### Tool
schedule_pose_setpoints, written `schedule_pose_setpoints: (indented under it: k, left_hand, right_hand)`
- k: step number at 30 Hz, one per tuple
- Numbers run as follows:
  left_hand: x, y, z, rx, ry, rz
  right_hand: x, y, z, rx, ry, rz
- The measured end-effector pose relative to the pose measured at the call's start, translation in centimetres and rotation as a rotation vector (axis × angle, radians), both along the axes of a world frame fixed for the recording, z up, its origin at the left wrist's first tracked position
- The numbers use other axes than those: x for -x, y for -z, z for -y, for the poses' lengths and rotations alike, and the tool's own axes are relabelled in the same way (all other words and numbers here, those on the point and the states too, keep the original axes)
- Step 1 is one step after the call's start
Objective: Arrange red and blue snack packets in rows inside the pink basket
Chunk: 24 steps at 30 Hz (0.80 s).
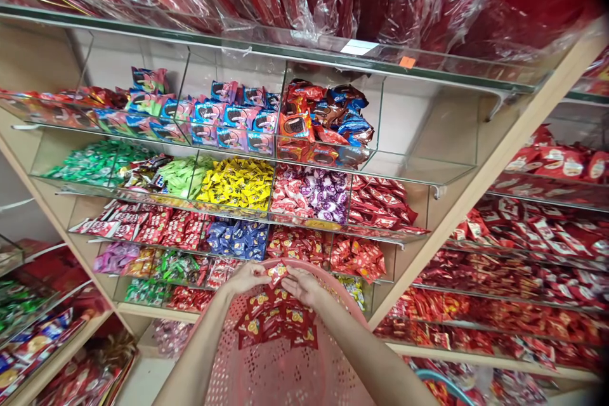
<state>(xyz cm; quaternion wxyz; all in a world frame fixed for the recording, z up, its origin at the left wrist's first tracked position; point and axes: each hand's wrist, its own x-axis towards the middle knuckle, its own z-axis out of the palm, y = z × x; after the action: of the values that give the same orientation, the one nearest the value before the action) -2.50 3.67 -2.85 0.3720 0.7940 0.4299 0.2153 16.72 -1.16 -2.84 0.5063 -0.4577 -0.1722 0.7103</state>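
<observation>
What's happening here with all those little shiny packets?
A person's left hand and right hand have one small red packet between their fingertips. It is above a pink basket with lots of holes, where a pile of red packets with orange pictures lies. Behind the basket, glass shelves hold rows of wrapped packets in many colours, like the yellow ones and the dark blue ones.
</observation>
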Motion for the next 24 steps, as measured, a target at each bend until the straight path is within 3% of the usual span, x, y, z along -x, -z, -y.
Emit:
schedule_pose_setpoints:
  k: [5, 10, 19, 24]
  left_hand:
    - [0.2, 0.4, -0.3, -0.066, -0.035, -0.076]
    - [-0.1, -0.3, 0.3, -0.075, -0.07, -0.075]
    - [-0.7, -2.2, 1.6, -0.098, -0.146, -0.16]
    - [-1.2, -2.6, 1.6, -0.121, -0.197, -0.298]
  right_hand:
    - [-0.6, -1.0, 0.6, -0.033, -0.067, 0.141]
    - [-1.4, -2.2, 1.4, -0.031, -0.138, 0.229]
    - [-1.9, -0.7, 2.3, -0.115, -0.1, 0.367]
    - [-2.2, -1.4, 3.4, -0.155, -0.19, 0.453]
